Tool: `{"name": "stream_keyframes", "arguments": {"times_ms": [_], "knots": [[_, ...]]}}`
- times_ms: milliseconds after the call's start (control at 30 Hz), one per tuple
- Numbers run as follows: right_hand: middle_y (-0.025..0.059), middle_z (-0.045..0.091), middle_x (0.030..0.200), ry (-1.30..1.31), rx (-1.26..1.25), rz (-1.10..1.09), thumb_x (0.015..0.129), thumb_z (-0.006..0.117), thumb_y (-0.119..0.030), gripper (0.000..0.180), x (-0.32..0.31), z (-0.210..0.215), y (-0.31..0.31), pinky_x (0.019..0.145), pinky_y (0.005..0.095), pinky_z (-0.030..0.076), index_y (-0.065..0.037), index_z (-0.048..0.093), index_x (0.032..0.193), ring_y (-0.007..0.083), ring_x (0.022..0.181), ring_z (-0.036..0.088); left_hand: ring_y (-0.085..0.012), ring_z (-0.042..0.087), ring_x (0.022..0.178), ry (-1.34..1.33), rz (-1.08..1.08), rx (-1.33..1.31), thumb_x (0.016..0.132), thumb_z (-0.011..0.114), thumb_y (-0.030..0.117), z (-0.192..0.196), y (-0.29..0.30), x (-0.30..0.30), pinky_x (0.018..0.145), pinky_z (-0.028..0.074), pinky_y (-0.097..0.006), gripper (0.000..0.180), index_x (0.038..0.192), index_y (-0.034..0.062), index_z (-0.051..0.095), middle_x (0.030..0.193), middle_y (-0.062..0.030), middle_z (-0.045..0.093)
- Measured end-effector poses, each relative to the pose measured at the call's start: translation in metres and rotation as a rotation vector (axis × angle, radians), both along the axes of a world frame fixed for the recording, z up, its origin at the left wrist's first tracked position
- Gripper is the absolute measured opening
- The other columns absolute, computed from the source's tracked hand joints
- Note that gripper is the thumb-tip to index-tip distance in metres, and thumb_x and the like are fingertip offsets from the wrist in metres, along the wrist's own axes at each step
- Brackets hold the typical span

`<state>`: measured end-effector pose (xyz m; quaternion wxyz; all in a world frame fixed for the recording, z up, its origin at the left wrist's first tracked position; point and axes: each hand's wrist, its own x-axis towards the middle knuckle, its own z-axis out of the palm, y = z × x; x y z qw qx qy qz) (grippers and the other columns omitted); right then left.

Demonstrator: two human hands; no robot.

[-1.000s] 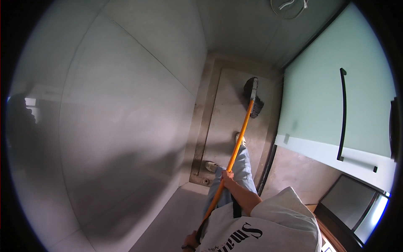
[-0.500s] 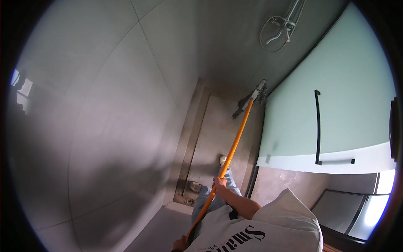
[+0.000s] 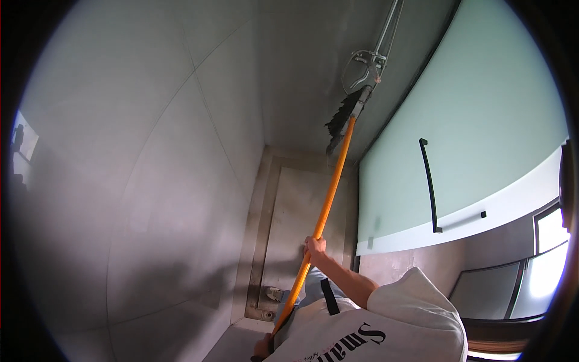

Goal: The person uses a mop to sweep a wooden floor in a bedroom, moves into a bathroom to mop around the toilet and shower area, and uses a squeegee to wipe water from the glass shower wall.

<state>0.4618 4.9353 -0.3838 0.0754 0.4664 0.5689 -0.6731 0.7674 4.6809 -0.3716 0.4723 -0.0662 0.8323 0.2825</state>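
I hold a mop by its long orange handle [image 3: 333, 188] with both hands. My right hand [image 3: 315, 246] is wrapped round the middle of the handle. Lower down, at the bottom edge of the view, my left hand [image 3: 263, 346] grips near its end; part of this hand is cut off. At the far end is the mop head [image 3: 351, 111], a grey plate with dark, wet-looking strands. It is up off the floor, just below the shower fixture [image 3: 369, 63] in the view. Whether it touches the far wall I cannot tell.
Large grey tiles cover the left wall [image 3: 175, 163]. A frosted glass door [image 3: 482, 120] with a black handle [image 3: 429, 184] stands on the right. The shower floor [image 3: 301, 211] has a recessed border and a round drain [image 3: 268, 314]. My shoe [image 3: 274, 294] is beside the drain.
The mop head has risen from the floor's far right corner to near the shower fixture. Its strands now hang to the left. Both hands keep their hold, and the view has shifted.
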Motion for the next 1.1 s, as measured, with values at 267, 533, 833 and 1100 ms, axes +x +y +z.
{"name": "stream_keyframes", "arguments": {"times_ms": [267,533,833,1100], "knots": [[0.0032,0.042,0.049,0.046,0.051,-0.026,0.065,0.049,-0.004,0.011,-0.051,0.033,0.026,0.035,0.0263,0.038,-0.005,0.041,0.072,0.0131,0.038,0.042,-0.0395,0.054,0.062,0.169,0.017,0.046,0.083,0.043,0.025,0.003,0.033,-0.045,0.052,0.039,-0.048,0.022,0.103,0.0147,0.041,0.064,-0.0186,0.055],[0.0030,0.040,0.052,0.012,-0.053,-0.047,0.067,0.050,-0.002,0.013,-0.054,0.037,0.034,0.037,0.0261,0.038,-0.006,0.041,0.076,0.0127,0.040,0.041,-0.0391,0.054,0.061,0.137,0.014,-0.006,0.083,0.042,0.024,0.012,0.039,-0.050,0.051,0.039,-0.048,0.022,0.104,0.0164,0.041,0.062,-0.0180,0.055],[0.0032,0.039,0.048,0.009,-0.141,-0.062,0.068,0.049,-0.002,0.011,-0.064,0.024,0.046,0.034,0.0266,0.036,-0.006,0.040,0.073,0.0137,0.036,0.039,-0.0377,0.055,0.062,0.151,0.025,-0.029,0.081,0.045,0.026,0.023,0.050,-0.062,0.053,0.039,-0.047,0.024,0.103,0.0158,0.042,0.064,-0.0156,0.056],[0.0027,0.037,0.047,-0.033,-0.145,-0.023,0.065,0.050,-0.002,0.012,-0.035,0.009,0.030,0.034,0.0273,0.035,-0.007,0.040,0.069,0.0138,0.036,0.038,-0.0376,0.053,0.060,0.078,-0.004,0.006,0.080,0.045,0.016,0.018,0.032,-0.018,0.051,0.039,-0.044,0.025,0.104,0.0134,0.040,0.064,-0.0146,0.055]]}}
